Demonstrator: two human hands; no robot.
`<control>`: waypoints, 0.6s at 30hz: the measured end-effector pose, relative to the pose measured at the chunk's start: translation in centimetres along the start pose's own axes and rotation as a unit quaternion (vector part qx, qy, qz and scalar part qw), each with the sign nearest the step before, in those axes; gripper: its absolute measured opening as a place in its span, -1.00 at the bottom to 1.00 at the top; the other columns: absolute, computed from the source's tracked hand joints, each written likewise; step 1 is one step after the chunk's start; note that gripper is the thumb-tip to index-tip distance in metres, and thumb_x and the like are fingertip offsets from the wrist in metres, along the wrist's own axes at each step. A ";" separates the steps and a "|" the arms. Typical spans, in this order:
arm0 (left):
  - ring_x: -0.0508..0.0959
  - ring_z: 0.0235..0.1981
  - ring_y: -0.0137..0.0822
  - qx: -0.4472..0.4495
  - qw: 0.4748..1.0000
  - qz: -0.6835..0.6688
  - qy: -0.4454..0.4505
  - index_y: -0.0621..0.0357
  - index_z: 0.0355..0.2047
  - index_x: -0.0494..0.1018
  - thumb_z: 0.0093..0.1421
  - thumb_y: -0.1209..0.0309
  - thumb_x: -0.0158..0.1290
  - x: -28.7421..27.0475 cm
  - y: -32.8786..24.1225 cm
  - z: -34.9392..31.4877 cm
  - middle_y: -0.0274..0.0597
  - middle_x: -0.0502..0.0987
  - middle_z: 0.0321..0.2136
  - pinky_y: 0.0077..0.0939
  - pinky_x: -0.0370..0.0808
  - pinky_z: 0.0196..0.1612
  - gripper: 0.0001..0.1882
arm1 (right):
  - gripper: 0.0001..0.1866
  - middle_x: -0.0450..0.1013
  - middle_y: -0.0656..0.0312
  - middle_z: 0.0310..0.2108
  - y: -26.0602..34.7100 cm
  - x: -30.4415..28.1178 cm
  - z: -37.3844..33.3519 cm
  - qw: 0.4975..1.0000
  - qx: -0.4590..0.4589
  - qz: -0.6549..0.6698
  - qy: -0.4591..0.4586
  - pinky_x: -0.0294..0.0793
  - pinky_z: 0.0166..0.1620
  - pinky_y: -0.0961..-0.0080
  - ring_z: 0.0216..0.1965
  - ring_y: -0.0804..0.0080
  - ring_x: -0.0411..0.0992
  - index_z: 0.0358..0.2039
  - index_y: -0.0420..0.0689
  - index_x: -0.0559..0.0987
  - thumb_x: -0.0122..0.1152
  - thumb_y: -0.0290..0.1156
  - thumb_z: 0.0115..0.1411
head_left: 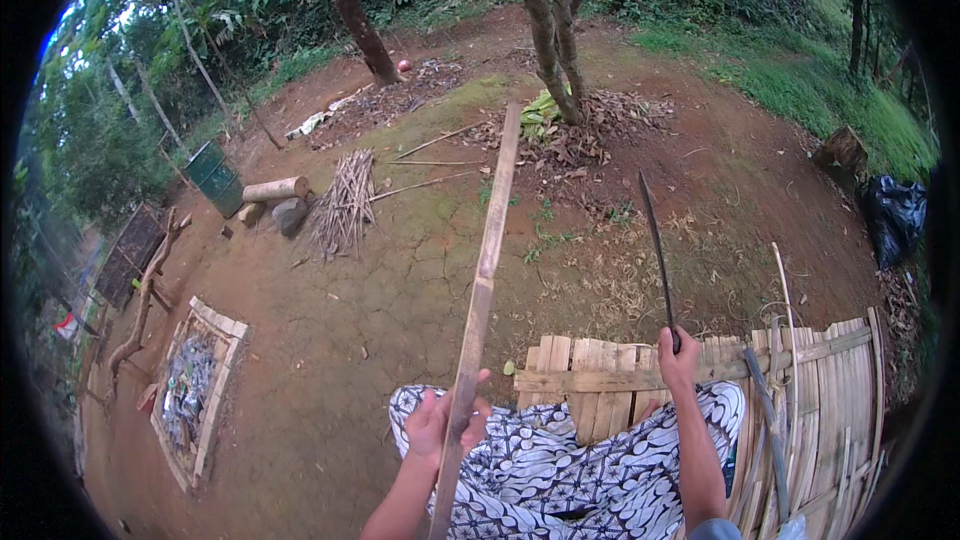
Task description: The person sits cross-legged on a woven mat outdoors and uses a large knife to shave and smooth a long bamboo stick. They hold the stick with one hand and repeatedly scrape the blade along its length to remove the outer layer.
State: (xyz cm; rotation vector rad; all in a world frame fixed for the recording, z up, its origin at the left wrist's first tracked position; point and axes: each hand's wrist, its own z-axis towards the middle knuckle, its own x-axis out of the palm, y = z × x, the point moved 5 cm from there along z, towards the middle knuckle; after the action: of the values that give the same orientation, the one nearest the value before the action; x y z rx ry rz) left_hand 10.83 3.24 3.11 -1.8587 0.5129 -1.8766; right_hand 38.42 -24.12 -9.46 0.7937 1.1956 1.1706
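Note:
A long split bamboo strip (487, 265) slants up and away from my lap. My left hand (430, 427) holds it near its lower end, with fingers showing on both sides of it. In my right hand (679, 361) is a machete, gripped by its handle. Its dark, narrow blade (655, 240) points up and away, apart from the bamboo. Patterned black-and-white cloth (560, 470) covers my legs below both hands. Under my right forearm lies a platform of bamboo slats (720, 352).
Thin bamboo strips and a grey curved piece (768, 420) lie on the platform at right. A stick bundle (343, 202), a log (276, 189) and a rock (290, 216) sit left. Ahead stand tree trunks (545, 30). A framed pit (235, 328) holds litter; a black bag (892, 220) is far right.

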 end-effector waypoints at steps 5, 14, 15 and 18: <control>0.27 -0.54 -0.37 -0.049 0.987 -0.141 -0.059 0.26 -0.13 0.35 0.21 -0.17 -0.20 0.3 1.6 1.7 -0.07 0.39 -0.38 -0.60 0.23 -0.51 -0.35 | -0.65 0.21 0.19 -0.79 0.2 0.6 0.0 1.000 -0.028 -0.012 -0.007 0.13 -0.58 0.39 -0.73 0.42 0.14 -0.54 -0.29 0.46 0.14 -0.20 0.14; 0.22 -0.74 -0.50 -0.066 0.957 -0.274 -0.071 0.30 -0.18 0.33 0.33 0.10 -0.23 0.2 3.1 3.2 -0.25 0.30 -0.54 -0.65 0.21 -0.69 -0.56 | -0.68 0.23 0.10 -0.79 4.8 0.0 -0.8 0.992 -0.089 -0.085 0.040 0.17 -0.58 0.32 -0.74 0.26 0.21 -0.58 -0.25 0.43 0.15 -0.23 0.11; 0.20 -0.75 -0.51 -0.068 0.968 -0.229 -0.071 0.29 -0.15 0.31 0.33 0.10 -0.23 0.0 3.3 3.2 -0.27 0.29 -0.54 -0.67 0.19 -0.69 -0.57 | -0.68 0.25 0.09 -0.79 5.4 -0.1 -1.1 0.989 -0.099 -0.100 0.043 0.20 -0.58 0.32 -0.73 0.25 0.24 -0.58 -0.25 0.43 0.15 -0.23 0.10; 0.12 -0.79 -0.57 -0.088 0.985 -0.080 -0.122 0.24 -0.10 0.29 0.33 0.08 -0.22 -1.5 4.7 2.7 -0.38 0.22 -0.60 -0.71 0.15 -0.72 -0.57 | -0.69 0.31 0.08 -0.76 5.8 1.0 -2.1 0.980 -0.142 -0.098 0.097 0.28 -0.56 0.31 -0.71 0.20 0.32 -0.55 -0.23 0.46 0.15 -0.21 0.09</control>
State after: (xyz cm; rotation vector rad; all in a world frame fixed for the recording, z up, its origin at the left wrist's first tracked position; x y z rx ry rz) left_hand 13.81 0.35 -0.70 -2.2700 0.4705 -1.7129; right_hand 34.90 -21.93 -4.75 0.3436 1.2007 1.2395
